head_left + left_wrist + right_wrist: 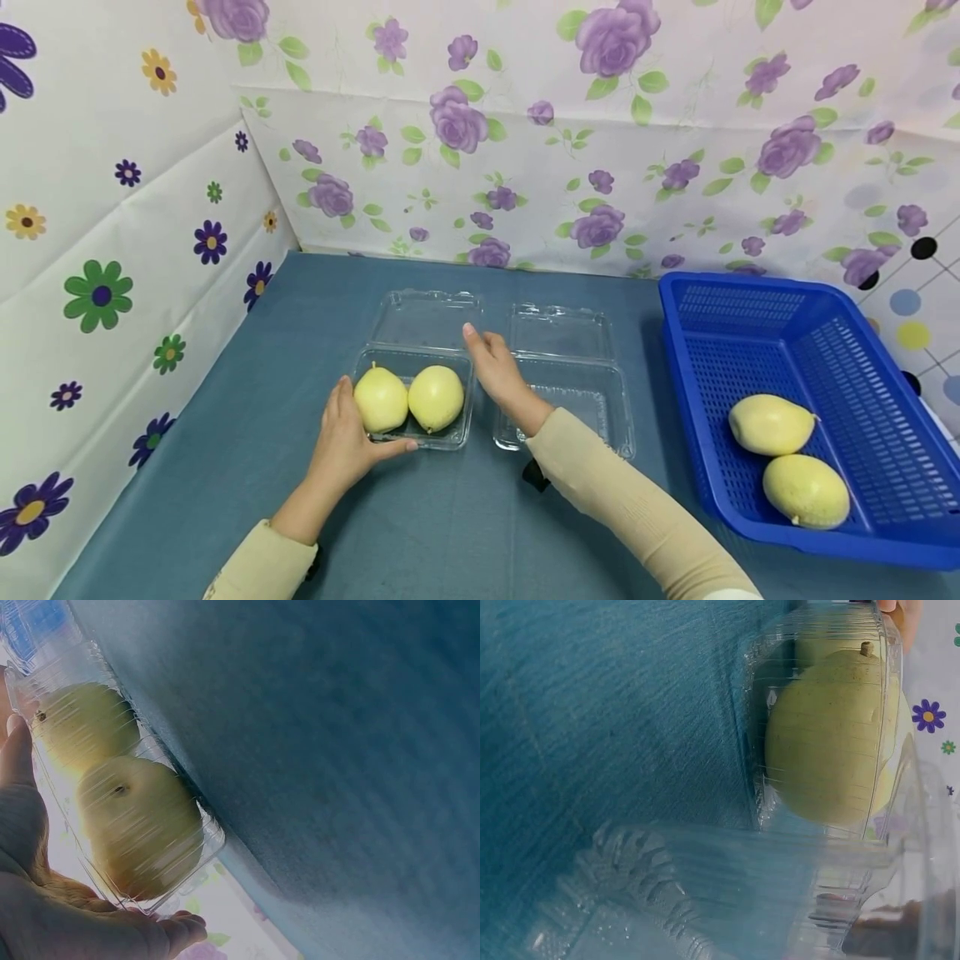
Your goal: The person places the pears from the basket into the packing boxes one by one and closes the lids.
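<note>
Two pale yellow pears (436, 398) sit side by side in the left clear plastic clamshell container (442, 442), its lid (427, 321) folded back. My left hand (343, 437) rests against this container's near left corner, fingers along the left side and thumb along the front edge. In the left wrist view, the hand (52, 900) spans the clear wall outside the pears (142, 825). My right hand (498, 375) is extended near the container's right back corner, fingers fairly straight. Whether its fingertips touch the lid, I cannot tell. A pear (832, 735) shows through plastic in the right wrist view.
A second clear clamshell container (577, 400) stands with its lid back, partly behind my right forearm. To the right is a blue plastic basket (678, 400) with two more pears (806, 492). Flower-patterned sheets (525, 167) border the blue-green tabletop (285, 350) at the back and left.
</note>
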### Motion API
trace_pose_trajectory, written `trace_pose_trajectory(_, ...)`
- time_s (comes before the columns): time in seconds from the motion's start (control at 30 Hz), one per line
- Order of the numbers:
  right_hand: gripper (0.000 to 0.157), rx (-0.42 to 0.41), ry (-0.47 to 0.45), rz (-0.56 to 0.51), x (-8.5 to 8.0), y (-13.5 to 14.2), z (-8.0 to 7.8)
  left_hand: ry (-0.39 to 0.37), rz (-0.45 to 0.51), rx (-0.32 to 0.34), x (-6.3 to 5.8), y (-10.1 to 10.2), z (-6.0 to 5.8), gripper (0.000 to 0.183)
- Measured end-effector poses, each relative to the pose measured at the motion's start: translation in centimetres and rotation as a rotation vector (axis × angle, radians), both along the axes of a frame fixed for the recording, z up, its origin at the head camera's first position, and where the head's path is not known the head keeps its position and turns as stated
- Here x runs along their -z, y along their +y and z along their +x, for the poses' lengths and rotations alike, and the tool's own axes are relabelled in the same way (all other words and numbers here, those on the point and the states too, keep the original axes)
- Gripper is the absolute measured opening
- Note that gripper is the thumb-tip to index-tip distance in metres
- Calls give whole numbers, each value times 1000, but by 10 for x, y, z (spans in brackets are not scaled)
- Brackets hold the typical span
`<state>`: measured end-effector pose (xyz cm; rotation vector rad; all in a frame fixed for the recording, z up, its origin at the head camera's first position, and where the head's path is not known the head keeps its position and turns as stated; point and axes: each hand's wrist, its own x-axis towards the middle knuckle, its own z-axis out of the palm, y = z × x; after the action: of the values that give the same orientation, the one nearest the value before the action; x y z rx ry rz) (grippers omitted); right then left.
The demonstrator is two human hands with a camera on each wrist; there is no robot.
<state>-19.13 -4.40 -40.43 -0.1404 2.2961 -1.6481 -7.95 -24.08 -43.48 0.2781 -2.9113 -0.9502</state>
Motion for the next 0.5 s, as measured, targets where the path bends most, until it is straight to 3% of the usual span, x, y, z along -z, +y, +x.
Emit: trace_pose_trajectory(0.5,76,16,0,-43,-1,4,1,-31,25,10,-1,-3,1,136)
